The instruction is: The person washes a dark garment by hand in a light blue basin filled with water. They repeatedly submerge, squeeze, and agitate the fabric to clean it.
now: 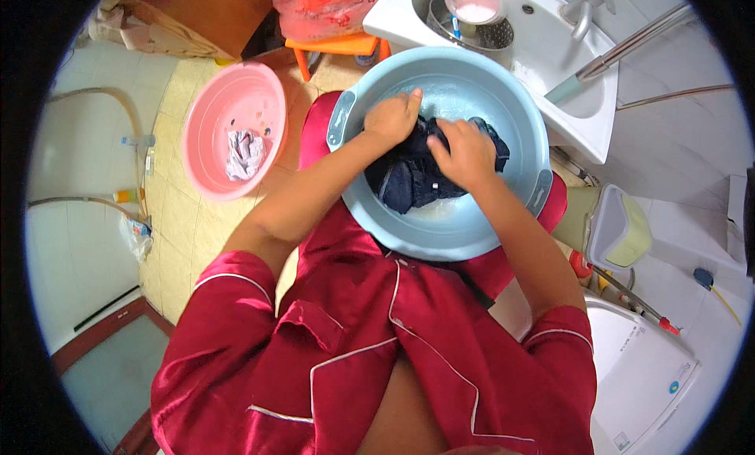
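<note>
A light blue plastic basin (448, 251) rests between the knees, with a bunched dark navy garment (419, 178) in it. At the garment's upper left, my left hand (394, 117) is bent over the cloth with the thumb raised; its fingertips are hidden, so any grip cannot be told. My right hand (466, 151) lies over the garment's right part, thumb and fingers apart, somewhat blurred. A small white tag shows on the dark cloth. Around the garment the basin's floor looks wet.
On the tiled floor at left stands a pink basin (197, 133) holding a crumpled white cloth (245, 154). An orange stool (330, 44) with a red plastic bag (324, 12) is beyond. At upper right, a white sink (596, 116) holds a metal strainer (498, 36). A lidded bin (607, 231) stands at right.
</note>
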The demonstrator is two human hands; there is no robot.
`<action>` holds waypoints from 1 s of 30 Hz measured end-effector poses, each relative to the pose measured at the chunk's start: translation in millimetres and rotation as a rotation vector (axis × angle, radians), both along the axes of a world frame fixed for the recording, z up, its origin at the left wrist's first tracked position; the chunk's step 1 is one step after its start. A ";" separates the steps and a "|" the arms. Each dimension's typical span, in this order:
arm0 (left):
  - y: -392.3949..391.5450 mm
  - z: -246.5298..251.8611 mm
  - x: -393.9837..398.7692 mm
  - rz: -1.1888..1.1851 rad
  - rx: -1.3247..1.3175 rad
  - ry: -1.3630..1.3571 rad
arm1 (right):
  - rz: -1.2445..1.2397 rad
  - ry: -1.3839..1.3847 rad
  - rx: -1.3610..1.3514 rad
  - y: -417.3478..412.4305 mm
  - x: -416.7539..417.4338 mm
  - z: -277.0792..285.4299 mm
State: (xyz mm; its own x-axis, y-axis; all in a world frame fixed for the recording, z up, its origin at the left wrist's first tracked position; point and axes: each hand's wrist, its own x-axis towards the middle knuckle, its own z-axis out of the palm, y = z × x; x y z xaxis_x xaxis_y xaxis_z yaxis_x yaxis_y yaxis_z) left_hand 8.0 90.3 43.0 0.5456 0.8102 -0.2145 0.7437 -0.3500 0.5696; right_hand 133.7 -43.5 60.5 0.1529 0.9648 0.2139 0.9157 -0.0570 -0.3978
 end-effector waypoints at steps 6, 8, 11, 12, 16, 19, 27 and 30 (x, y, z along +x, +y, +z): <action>-92.1 12.3 -59.0 -0.225 0.335 0.042 | -0.036 -0.106 -0.185 -59.6 -33.3 17.0; -107.9 -25.1 -57.9 -0.157 0.433 -0.007 | -0.179 -0.110 -0.165 -57.8 -35.8 -0.5; -110.6 -42.1 -37.5 -0.048 0.315 0.056 | -0.414 -0.028 -0.109 -51.4 -45.7 -41.7; -100.0 -45.5 -34.9 -0.092 0.302 0.012 | -0.436 -0.057 -0.116 -43.6 -44.6 -45.1; -66.0 -55.5 -7.4 -0.074 0.368 0.017 | -0.320 -0.138 -0.219 -0.6 -15.7 -51.8; -37.6 -69.6 7.0 -0.145 0.367 -0.043 | -0.332 -0.076 -0.287 30.4 5.9 -56.6; -19.8 -75.6 14.8 -0.041 0.460 -0.207 | -0.429 -0.021 -0.329 41.4 8.1 -43.7; -9.8 -51.5 9.8 -0.002 0.332 -0.235 | -0.435 0.091 -0.264 38.8 13.0 -31.6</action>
